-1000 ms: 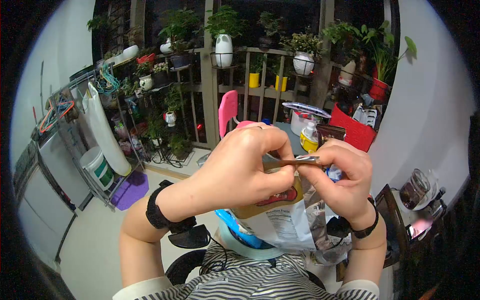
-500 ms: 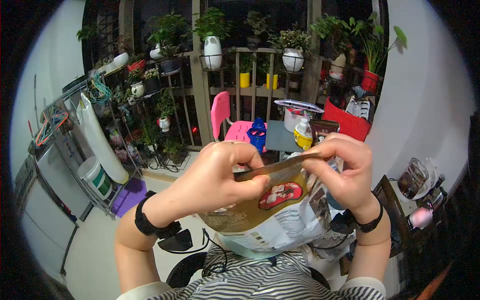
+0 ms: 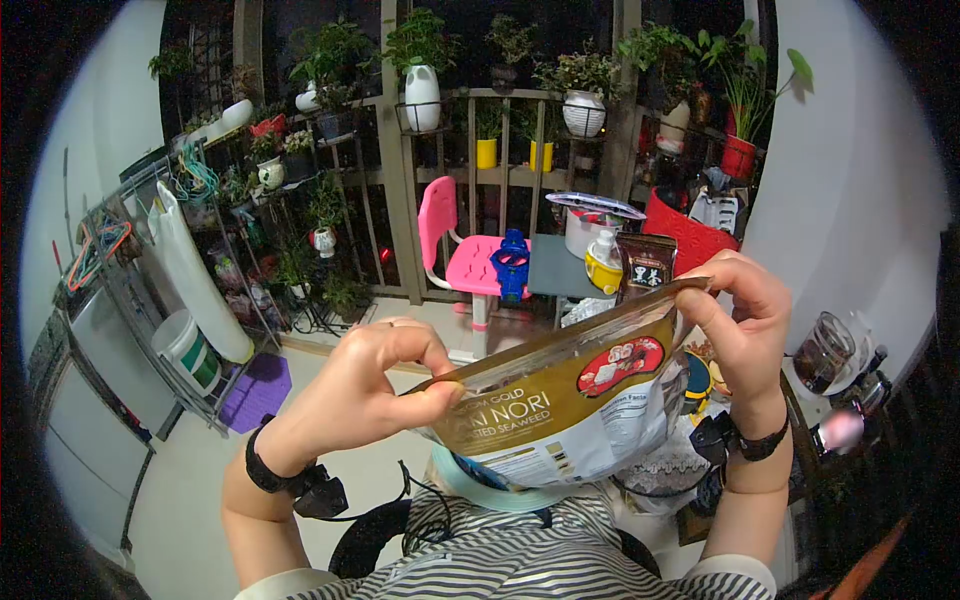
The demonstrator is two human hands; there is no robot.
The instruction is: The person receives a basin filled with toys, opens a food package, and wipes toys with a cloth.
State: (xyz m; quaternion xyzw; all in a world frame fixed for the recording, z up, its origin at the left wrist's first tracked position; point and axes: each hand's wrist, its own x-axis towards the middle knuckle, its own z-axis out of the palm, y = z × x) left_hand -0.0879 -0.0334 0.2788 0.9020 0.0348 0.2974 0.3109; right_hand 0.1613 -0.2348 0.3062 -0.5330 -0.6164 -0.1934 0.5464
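A gold and white seaweed packet (image 3: 540, 415), printed with "NORI" and "ROASTED SEAWEED", is stretched out in front of my chest. My left hand (image 3: 365, 390) pinches the left end of its top edge between thumb and fingers. At the right end of that edge, my right hand (image 3: 738, 322) grips the corner in the same way. The top edge runs straight and slants up to the right; whether the mouth is sealed cannot be seen. Below the packet, over my lap, shows the rim of a pale green dish (image 3: 505, 497).
Ahead stand a pink chair (image 3: 470, 262) and a grey table (image 3: 560, 268) holding a yellow bottle (image 3: 604, 265) and a dark pouch (image 3: 645, 262). A glass jug (image 3: 826, 350) is at right. Plants line the railing; a drying rack (image 3: 140, 290) stands left.
My hands have moved apart, left hand leftward and down, right hand rightward. The packet's top edge is now pulled straight, and more of its printed front shows.
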